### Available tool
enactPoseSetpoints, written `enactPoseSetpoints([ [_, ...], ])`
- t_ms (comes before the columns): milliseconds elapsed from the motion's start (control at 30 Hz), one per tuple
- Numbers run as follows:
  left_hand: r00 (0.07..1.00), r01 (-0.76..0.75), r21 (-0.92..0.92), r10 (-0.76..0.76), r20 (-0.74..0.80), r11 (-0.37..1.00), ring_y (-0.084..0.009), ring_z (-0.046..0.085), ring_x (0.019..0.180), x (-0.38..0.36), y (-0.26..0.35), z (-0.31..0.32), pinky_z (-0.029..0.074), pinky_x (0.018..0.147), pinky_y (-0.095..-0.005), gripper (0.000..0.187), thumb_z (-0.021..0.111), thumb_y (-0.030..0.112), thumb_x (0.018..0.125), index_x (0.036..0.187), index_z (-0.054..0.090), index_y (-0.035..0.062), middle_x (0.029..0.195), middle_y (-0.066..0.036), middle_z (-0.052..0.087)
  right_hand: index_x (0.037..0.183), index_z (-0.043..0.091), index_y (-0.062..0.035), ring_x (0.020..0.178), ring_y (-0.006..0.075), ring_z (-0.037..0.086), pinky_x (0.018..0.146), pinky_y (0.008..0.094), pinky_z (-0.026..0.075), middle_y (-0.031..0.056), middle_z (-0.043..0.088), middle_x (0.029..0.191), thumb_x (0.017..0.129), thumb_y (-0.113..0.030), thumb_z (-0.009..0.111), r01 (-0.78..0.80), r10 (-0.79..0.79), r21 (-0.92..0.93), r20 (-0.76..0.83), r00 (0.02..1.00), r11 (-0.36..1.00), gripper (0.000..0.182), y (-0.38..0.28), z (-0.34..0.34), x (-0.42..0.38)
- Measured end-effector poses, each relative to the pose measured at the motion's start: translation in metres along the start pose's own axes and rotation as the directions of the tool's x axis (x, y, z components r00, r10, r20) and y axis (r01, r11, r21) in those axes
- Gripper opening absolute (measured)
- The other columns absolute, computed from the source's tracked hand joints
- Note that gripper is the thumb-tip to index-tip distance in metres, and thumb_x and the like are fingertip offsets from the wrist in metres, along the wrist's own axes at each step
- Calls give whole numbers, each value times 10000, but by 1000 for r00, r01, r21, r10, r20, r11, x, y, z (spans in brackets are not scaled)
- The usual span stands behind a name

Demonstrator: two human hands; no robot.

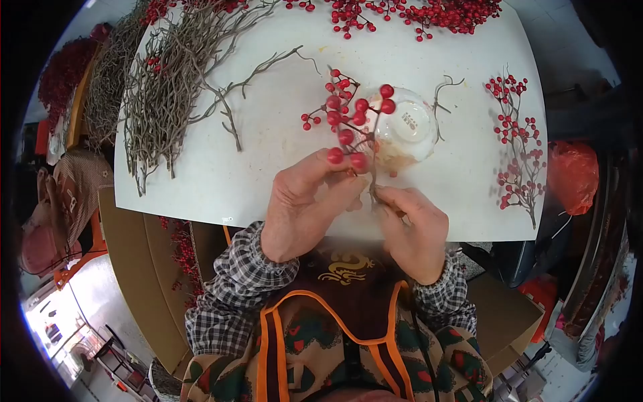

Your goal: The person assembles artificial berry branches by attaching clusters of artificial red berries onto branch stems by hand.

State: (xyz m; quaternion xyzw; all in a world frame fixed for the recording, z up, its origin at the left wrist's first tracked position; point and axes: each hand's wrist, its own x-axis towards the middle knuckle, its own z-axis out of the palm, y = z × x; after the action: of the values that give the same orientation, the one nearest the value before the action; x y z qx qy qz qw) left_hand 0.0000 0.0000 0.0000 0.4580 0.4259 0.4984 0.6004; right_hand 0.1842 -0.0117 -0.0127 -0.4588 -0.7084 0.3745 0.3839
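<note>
A brown twig branch with red berries (360, 118) stands up between my hands over the front part of the white table. My left hand (309, 201) is closed, its thumb and forefinger pinched at a berry sprig just below the lowest berries; the exact point of contact is partly hidden. With thumb and fingers pressed together, my right hand (414, 228) grips the branch's lower stem. Right behind the branch lies a white dish (410, 124) with a yellowish-brown smear along its front edge.
Bare grey branches (171, 87) are heaped on the table's left. One finished-looking berry branch (516, 137) lies at the right edge, and more red berries (455, 15) are piled at the back. A cardboard box (144, 268) stands below left; a red plastic bag (574, 175) is at right.
</note>
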Motion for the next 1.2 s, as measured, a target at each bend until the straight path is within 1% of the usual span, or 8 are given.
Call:
enactPoseSetpoints([
  [267, 995, -49, 91, 41, 93, 995, -76, 525, 756, 5, -7, 4, 443, 668, -217, 210, 666, 2, 842, 1046, 627, -32, 875, -33, 612, 1010, 614, 44, 692, 97, 558, 615, 220, 447, 69, 619, 818, 897, -58, 616, -282, 260, 403, 110, 959, 871, 151, 7, -6, -5],
  [400, 997, 69, -51, -67, 36, 996, -84, 528, 786, 3, -1, 4, 444, 701, -226, 230, 697, 3, 811, 1029, 628, -22, 852, -30, 596, 1018, 607, 42, 706, 68, 521, 621, 196, 427, 42, 602, 835, 913, -51, 599, -141, 129, 359, 56, 990, 923, 141, 15, -10, 1],
  [467, 994, 110, -66, -111, -6, 992, -83, 529, 785, 3, 3, 5, 443, 706, -224, 234, 713, 11, 800, 1017, 630, -16, 846, -29, 593, 1016, 608, 37, 691, 65, 515, 615, 191, 425, 42, 606, 839, 912, -51, 601, -219, 224, 446, 42, 974, 868, 137, 10, -16, 3],
  [667, 996, -68, 147, 59, 63, 987, -125, 569, 806, -3, -17, -14, 499, 731, -254, 210, 689, 1, 816, 1009, 609, -20, 916, -69, 585, 1016, 603, 44, 746, 54, 547, 657, 182, 453, 31, 608, 845, 898, -33, 612, -255, 316, 519, -29, 948, 815, 140, 4, -33, 13],
  [767, 982, -190, 248, 185, 41, 950, -138, 582, 822, -4, -23, -16, 523, 720, -265, 192, 653, -29, 833, 1016, 594, -21, 983, -103, 587, 1015, 605, 54, 722, 54, 520, 639, 177, 427, 24, 591, 836, 880, -8, 624, -186, 274, 458, -135, 952, 870, 150, 7, -33, 16],
  [867, 997, 79, -40, -79, -15, 996, -132, 592, 812, -8, -10, -12, 522, 706, -257, 176, 635, -48, 840, 1006, 590, -8, 974, -106, 614, 995, 608, 65, 700, 49, 476, 613, 176, 392, 12, 560, 819, 861, 16, 633, -151, 221, 323, -191, 956, 934, 145, 17, -38, 22],
  [967, 974, 221, 2, -221, 54, 975, -125, 610, 807, -10, -5, -18, 524, 719, -257, 167, 629, -58, 843, 990, 586, 8, 947, -101, 638, 960, 616, 60, 686, 49, 439, 590, 184, 366, 6, 532, 801, 840, 28, 646, -131, 190, 203, -309, 932, 970, 128, 20, -38, 28],
  [1200, 997, 72, 75, -74, 26, 995, -109, 605, 814, -9, -19, -17, 510, 767, -249, 163, 637, -46, 845, 990, 574, -3, 913, -66, 634, 912, 636, 21, 636, 74, 449, 569, 201, 374, 30, 557, 790, 786, 40, 663, 50, -87, -101, -409, 908, 994, 130, 28, -33, 48],
])
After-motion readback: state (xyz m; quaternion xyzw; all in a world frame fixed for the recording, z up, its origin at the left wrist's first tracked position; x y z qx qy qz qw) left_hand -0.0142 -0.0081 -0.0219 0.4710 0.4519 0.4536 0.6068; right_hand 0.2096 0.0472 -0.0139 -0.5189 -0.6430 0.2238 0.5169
